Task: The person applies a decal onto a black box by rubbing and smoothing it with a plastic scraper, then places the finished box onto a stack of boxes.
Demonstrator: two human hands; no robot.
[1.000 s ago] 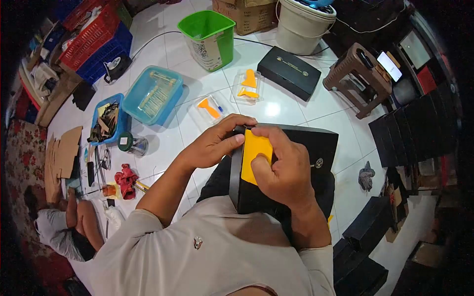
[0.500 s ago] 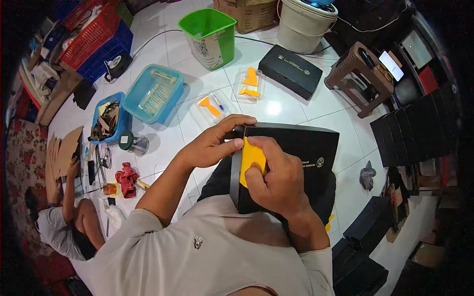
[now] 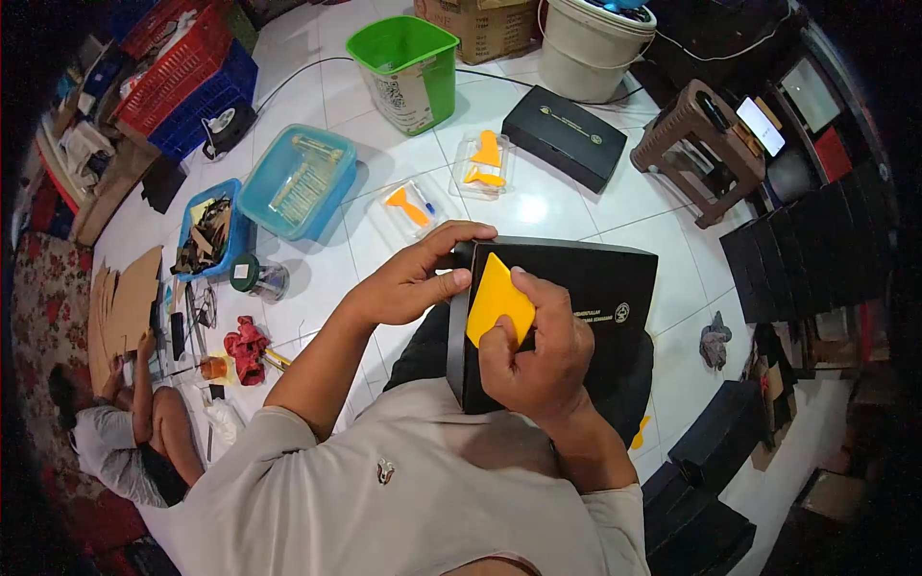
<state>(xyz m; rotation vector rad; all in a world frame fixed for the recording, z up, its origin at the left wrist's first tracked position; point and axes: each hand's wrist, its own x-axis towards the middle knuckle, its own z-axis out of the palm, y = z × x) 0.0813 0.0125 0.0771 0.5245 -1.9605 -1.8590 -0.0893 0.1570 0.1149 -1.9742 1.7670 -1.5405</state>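
A black box (image 3: 605, 278) with small pale print lies on my lap, its narrow side toward the left. My left hand (image 3: 413, 278) grips the box's upper left corner, fingers over the far edge and thumb on the near side. Between the thumb and fingers of my right hand (image 3: 540, 350) is a flat yellow scraper (image 3: 499, 302), tilted over the left part of the box top. One corner of the scraper points to the far edge. Whether its left edge touches the box surface is hard to tell.
Beyond my hands are trays with orange tools (image 3: 408, 206), another black box (image 3: 565, 137), a green bin (image 3: 403, 77) and a blue container (image 3: 298, 182). A brown stool (image 3: 701, 154) stands right, near stacked black boxes (image 3: 802, 254). Another person (image 3: 125, 442) sits at the left.
My right hand has turned the yellow scraper from lying along the box's left edge to a slant. My left hand stays at the corner. The other person's arm has moved.
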